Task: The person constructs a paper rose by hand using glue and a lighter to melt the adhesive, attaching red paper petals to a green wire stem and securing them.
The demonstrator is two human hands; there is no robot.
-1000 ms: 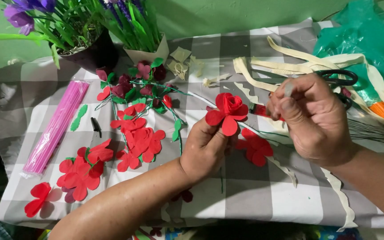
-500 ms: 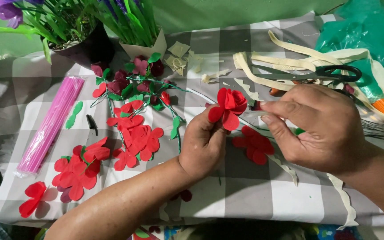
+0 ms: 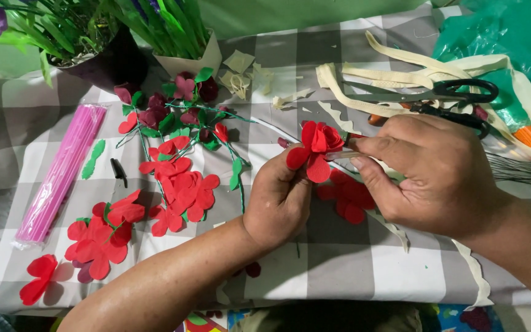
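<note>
Both hands (image 3: 278, 206) (image 3: 428, 172), red paper flower (image 3: 313, 149)

The left hand (image 3: 281, 200) pinches a red paper flower (image 3: 314, 150) from below; the right hand (image 3: 431, 172) grips its petals from the right. Left of the flower lie loose red petals (image 3: 182, 190); farther left, pink sticks (image 3: 62, 169). Beyond it rest scissors (image 3: 444, 95).

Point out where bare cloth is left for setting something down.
Bare checked cloth lies along the near edge below both hands, and between the pink stick bundle and the pots. The middle is crowded with red petals; scissors and strips fill the far right.
</note>
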